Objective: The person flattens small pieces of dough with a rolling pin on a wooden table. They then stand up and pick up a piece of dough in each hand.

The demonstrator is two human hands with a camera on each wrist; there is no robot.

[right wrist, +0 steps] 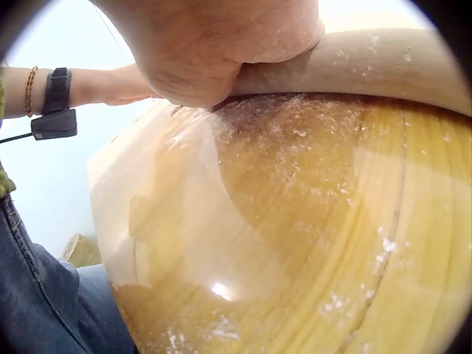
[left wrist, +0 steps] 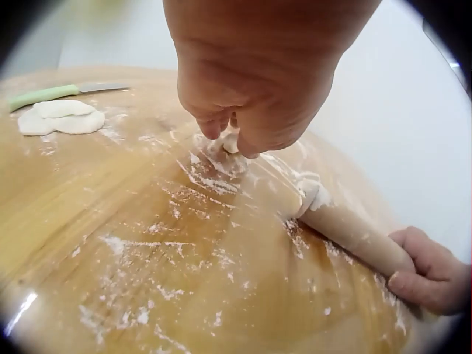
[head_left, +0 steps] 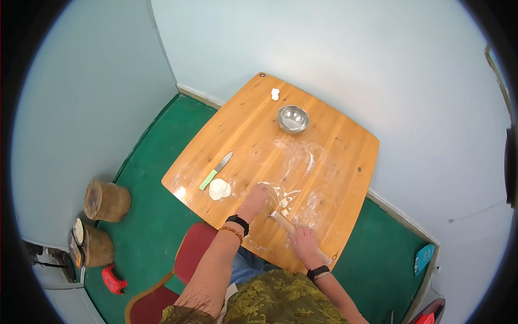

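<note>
My right hand [head_left: 305,245] grips a wooden rolling pin [left wrist: 354,234] near one end, thumb on one side, as the left wrist view shows. The pin lies on the floury tabletop, its far end whitened with flour. My left hand [head_left: 256,201] is lowered over the table beyond that end, and its fingertips pinch a small dough piece [left wrist: 231,142], mostly hidden by the fingers. Close by on the board are two little dough lumps [head_left: 284,207]. Left of the left hand lie flat, round dough wrappers [head_left: 219,189], overlapping in a small pile.
A knife with a green handle [head_left: 208,180] lies beside the wrappers. Farther back stand a steel bowl [head_left: 293,119] and a small white object [head_left: 275,94]. Loose flour streaks the wooden table [head_left: 345,156]. A red chair [head_left: 195,251] is at the near left edge.
</note>
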